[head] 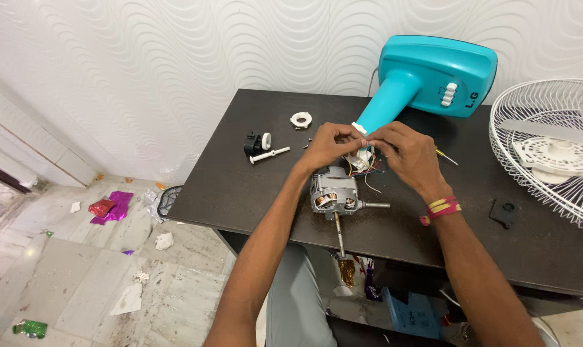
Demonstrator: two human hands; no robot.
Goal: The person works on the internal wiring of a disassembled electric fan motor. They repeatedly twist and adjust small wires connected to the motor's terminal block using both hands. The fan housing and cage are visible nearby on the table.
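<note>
I am seeing a bare grey metal fan motor (333,193) glinting on the matt dark wooden table (240,173), beside a glossy turquoise plastic fan stand (426,77) and white wire grille (548,148).

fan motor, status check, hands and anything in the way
Left hand and right hand both pinching the wire bundle above the fan motor. Motor on the dark table, shaft toward the edge. Nothing blocking.

1 fan motor (334,193), 1 teal fan base (433,77), 1 white grille (548,148), 2 hands, 1 white ring (301,119).
</note>
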